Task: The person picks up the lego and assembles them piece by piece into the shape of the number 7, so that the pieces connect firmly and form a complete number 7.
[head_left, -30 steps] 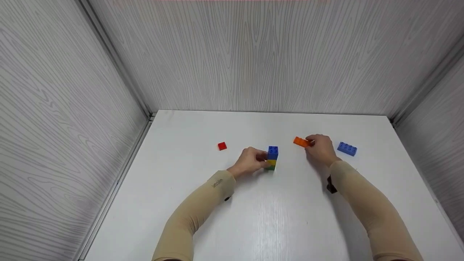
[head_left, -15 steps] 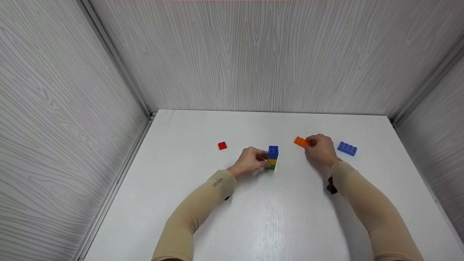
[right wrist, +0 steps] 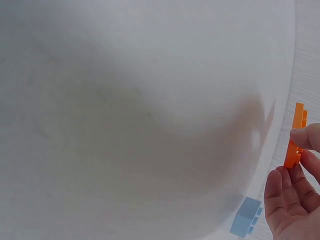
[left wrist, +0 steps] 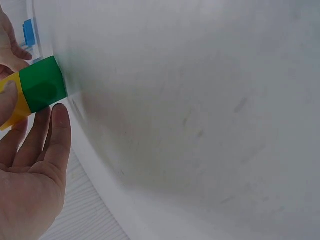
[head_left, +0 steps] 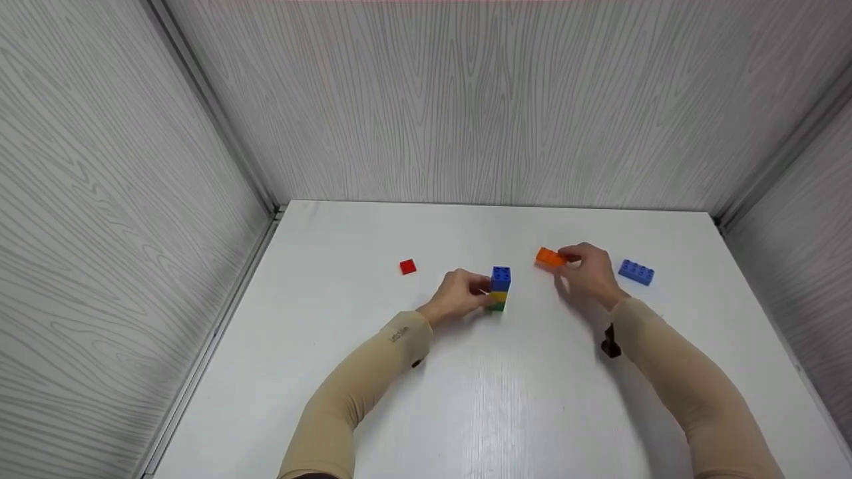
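Note:
My left hand [head_left: 456, 295] grips a small upright stack from its left side, thumb and fingers around the middle. The stack has a dark blue brick [head_left: 501, 278] on top, a yellow brick [head_left: 498, 297] in the middle and a green brick [left wrist: 42, 84] at the bottom. To the right, my right hand [head_left: 591, 274] pinches a thin orange brick [head_left: 548, 257] by one end between thumb and fingers. In the right wrist view this orange brick [right wrist: 295, 136] appears raised off the table, studs facing away from the surface.
A lighter blue brick [head_left: 636, 272] with two rows of studs lies right of my right hand. A small red brick [head_left: 407, 267] sits behind and left of my left hand. The white table [head_left: 506, 412] is bordered by grey wood-grain walls [head_left: 439, 106].
The orange brick has shifted slightly left and up in my right hand, with its shadow now showing under it. My left hand and the stack have stayed in place.

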Demonstrator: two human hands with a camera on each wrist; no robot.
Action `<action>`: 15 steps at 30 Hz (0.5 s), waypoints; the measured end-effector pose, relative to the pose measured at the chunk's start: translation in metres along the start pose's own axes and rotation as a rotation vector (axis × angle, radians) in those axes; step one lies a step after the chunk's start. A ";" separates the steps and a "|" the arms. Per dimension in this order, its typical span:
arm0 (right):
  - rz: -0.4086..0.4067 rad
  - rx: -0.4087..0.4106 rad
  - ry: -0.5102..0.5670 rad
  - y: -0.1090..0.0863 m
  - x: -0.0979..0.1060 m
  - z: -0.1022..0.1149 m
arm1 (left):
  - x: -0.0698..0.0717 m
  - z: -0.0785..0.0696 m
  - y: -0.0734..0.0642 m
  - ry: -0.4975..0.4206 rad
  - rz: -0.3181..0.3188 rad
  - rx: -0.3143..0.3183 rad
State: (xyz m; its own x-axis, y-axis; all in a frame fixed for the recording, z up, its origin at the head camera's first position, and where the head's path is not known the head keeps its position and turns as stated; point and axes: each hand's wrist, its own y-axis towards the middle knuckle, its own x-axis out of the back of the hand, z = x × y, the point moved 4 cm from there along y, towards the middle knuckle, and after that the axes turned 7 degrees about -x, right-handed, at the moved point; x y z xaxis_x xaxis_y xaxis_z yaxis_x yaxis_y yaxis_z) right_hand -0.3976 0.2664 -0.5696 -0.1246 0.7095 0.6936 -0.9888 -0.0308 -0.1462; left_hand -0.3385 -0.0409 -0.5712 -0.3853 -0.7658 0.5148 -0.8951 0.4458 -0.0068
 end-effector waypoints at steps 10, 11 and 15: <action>-0.009 0.082 0.031 -0.007 0.004 0.017 | 0.001 -0.002 0.000 -0.002 0.004 0.020; -0.012 0.093 0.035 -0.008 0.004 0.019 | 0.001 -0.002 0.000 -0.002 0.005 0.024; -0.026 0.142 0.052 -0.012 0.005 0.030 | 0.000 -0.001 0.001 0.006 0.011 0.036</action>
State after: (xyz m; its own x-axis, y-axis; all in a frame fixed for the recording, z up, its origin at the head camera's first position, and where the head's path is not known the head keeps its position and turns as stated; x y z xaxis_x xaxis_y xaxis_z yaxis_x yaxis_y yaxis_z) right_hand -0.3888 0.2492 -0.5431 -0.0985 0.7465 0.6580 -0.9937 -0.1091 -0.0249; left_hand -0.3387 -0.0400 -0.5700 -0.3941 -0.7580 0.5198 -0.8982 0.4375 -0.0430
